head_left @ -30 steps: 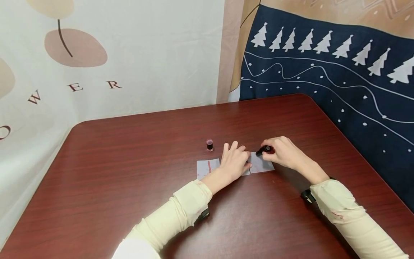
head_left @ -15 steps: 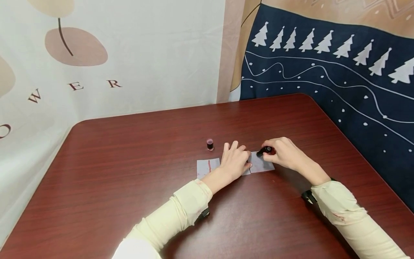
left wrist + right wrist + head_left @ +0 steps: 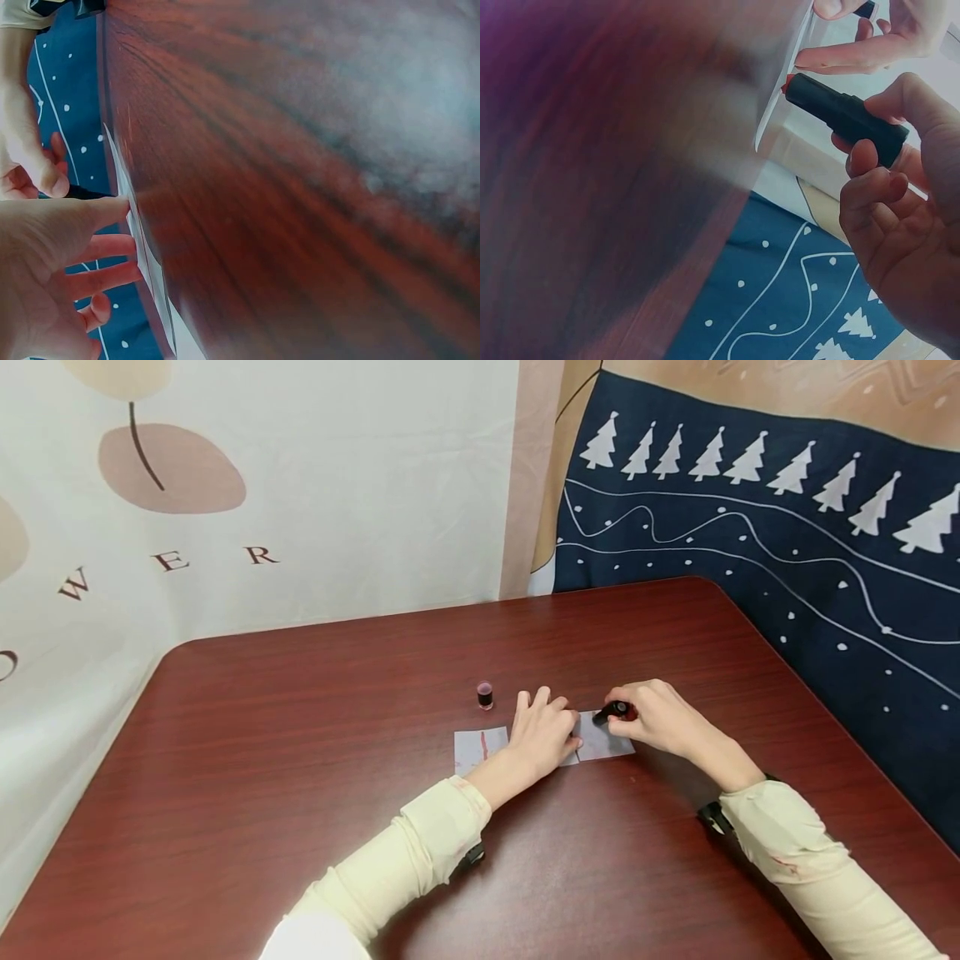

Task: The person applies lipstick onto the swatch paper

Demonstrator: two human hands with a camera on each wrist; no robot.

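My right hand [image 3: 660, 714] pinches a black lipstick [image 3: 844, 112] between thumb and fingers, tilted over the right-hand paper [image 3: 606, 744]. In the right wrist view its red tip [image 3: 786, 84] is right at the paper's surface. My left hand [image 3: 542, 732] rests on the papers just left of it, fingers spread and fingertips on the paper; it hides much of the middle. A red stroke marks the left-hand paper [image 3: 468, 750]. Behind that paper stands the lipstick cap [image 3: 485, 696], dark with a clear pinkish end up.
The papers lie in a row on a dark red wooden table [image 3: 315, 710]. A pale printed cloth [image 3: 375, 485] hangs behind the table, and a navy cloth with white trees [image 3: 675, 518] hangs at the right. Both forearms reach in from the front edge.
Both hands keep almost the same place, with the lipstick still held at the right-hand paper. The head view shifts very slightly.
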